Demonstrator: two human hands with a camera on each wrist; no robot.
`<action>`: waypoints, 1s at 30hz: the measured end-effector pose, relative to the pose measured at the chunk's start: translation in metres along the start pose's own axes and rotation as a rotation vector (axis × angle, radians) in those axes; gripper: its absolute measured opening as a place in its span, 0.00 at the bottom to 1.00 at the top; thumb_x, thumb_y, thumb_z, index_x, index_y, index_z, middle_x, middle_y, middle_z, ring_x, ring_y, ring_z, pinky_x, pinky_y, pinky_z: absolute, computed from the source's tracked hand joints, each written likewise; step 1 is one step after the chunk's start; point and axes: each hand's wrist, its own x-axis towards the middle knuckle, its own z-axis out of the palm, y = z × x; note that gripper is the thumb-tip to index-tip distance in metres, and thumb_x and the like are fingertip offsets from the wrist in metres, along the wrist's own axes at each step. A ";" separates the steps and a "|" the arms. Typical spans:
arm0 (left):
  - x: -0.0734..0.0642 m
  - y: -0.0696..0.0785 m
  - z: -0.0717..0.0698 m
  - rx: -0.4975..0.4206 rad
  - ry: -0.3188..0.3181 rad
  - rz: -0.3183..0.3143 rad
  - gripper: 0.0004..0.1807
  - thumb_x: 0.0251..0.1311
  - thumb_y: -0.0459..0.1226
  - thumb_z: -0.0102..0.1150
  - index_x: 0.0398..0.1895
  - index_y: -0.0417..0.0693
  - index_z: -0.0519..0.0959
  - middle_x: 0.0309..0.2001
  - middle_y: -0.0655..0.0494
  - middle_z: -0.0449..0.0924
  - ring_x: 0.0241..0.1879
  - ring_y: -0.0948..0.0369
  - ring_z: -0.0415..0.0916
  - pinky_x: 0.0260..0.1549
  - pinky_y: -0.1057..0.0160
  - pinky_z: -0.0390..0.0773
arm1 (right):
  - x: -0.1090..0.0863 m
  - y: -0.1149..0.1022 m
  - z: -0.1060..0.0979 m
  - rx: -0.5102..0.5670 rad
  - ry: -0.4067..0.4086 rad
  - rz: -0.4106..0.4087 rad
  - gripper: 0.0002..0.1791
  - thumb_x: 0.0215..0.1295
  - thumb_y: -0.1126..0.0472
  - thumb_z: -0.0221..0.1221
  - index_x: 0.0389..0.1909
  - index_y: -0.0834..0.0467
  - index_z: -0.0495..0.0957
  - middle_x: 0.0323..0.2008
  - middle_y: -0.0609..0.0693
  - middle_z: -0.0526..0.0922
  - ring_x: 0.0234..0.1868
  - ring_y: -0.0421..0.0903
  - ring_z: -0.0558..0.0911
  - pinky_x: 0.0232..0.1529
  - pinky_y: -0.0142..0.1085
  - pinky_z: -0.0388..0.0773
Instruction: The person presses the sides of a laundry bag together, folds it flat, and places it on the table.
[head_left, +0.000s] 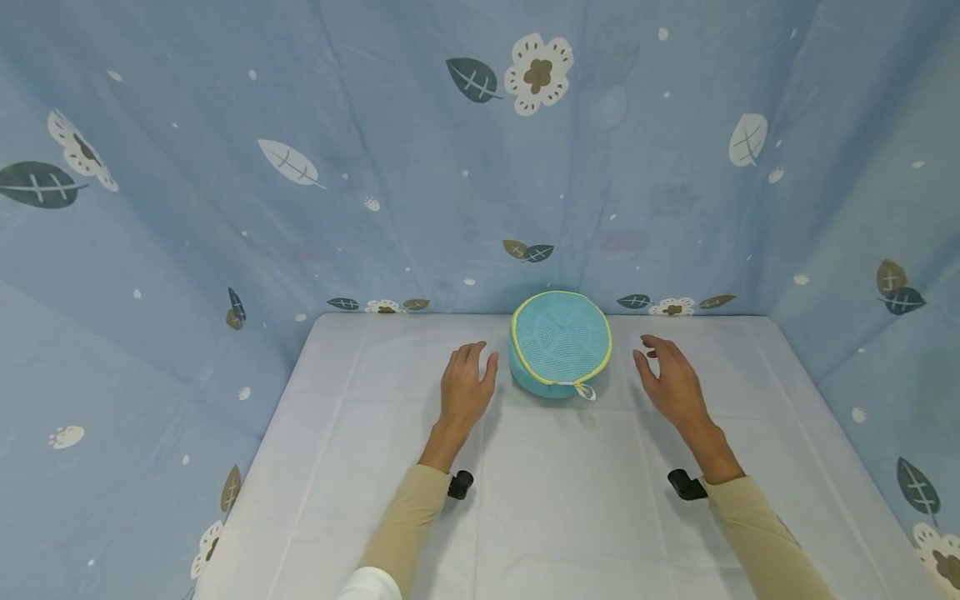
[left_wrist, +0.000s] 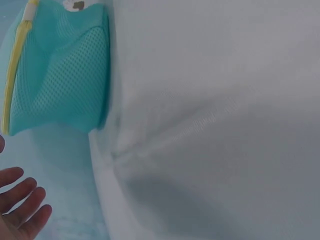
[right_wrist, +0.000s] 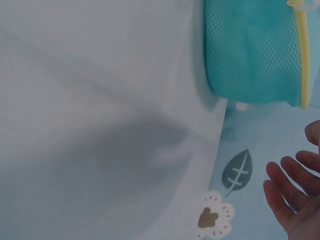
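Note:
A round turquoise mesh laundry bag with yellow piping stands at the far edge of the table, its zip pull and white loop facing front. My left hand hovers to the left of it, fingers relaxed and holding nothing. On the other side, my right hand is held a little apart from the bag, also with nothing in it. The left wrist view shows the mesh side of the bag above loosely spread fingers. In the right wrist view the bag sits above the right hand.
A white cloth covers the table. Blue curtains printed with leaves and flowers hang behind it and at both sides. Small black devices are strapped at both wrists.

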 end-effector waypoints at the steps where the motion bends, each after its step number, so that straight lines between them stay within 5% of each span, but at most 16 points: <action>1: 0.001 0.002 0.001 -0.006 0.000 -0.001 0.18 0.72 0.40 0.60 0.52 0.32 0.82 0.49 0.38 0.83 0.47 0.45 0.81 0.47 0.51 0.83 | 0.001 -0.001 0.001 0.005 -0.001 0.003 0.22 0.77 0.62 0.57 0.65 0.69 0.71 0.58 0.68 0.77 0.55 0.65 0.80 0.52 0.60 0.79; 21: 0.013 0.026 0.017 -0.176 -0.056 -0.077 0.18 0.75 0.39 0.57 0.57 0.32 0.80 0.47 0.42 0.83 0.46 0.51 0.82 0.45 0.55 0.84 | 0.015 -0.023 0.019 0.179 -0.037 -0.043 0.23 0.78 0.61 0.56 0.66 0.71 0.70 0.53 0.68 0.81 0.49 0.62 0.83 0.49 0.56 0.82; 30: 0.017 0.031 0.021 -0.376 -0.089 -0.147 0.17 0.74 0.36 0.59 0.56 0.30 0.80 0.42 0.43 0.84 0.41 0.52 0.84 0.41 0.61 0.85 | 0.016 -0.028 0.021 0.221 -0.040 -0.072 0.21 0.76 0.63 0.58 0.64 0.72 0.73 0.52 0.66 0.82 0.48 0.60 0.83 0.47 0.54 0.83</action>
